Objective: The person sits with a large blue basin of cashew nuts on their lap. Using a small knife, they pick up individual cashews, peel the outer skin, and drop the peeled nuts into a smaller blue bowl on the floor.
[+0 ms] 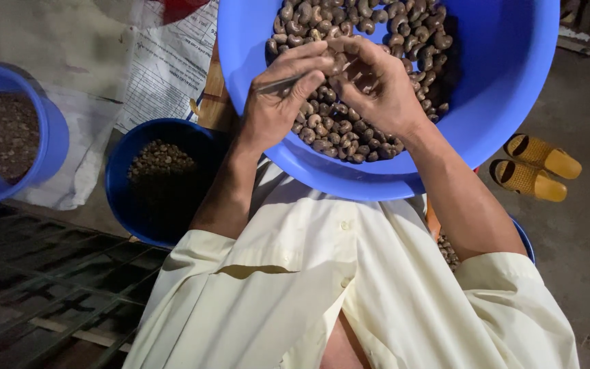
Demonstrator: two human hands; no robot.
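Far-left bucket point(52, 137): blue, on the floor at the left edge; holds dark brown shell pieces.
Printed sack point(165, 65): white, spread flat on the floor between the far-left bucket and the big basin.
Near bucket point(121, 198): dark blue, just left of the left forearm; holds a low heap of small pale-brown pieces.
Left hand point(278, 102): over the big basin; fingers curled narrow around a thin metal pick point(278, 83), its tip pointing right toward the nut.
Nut point(339, 63): one cashew nut in its shell, pinched between both hands above the heap.
Right hand point(380, 92): fingers bent close, thumb and fingertips gripping the nut from the right.
Big basin point(507, 102): bright blue, on the person's lap; filled with dark cashew nuts point(349, 130).
Sandals point(534, 167): yellow pair, on the concrete floor at the right.
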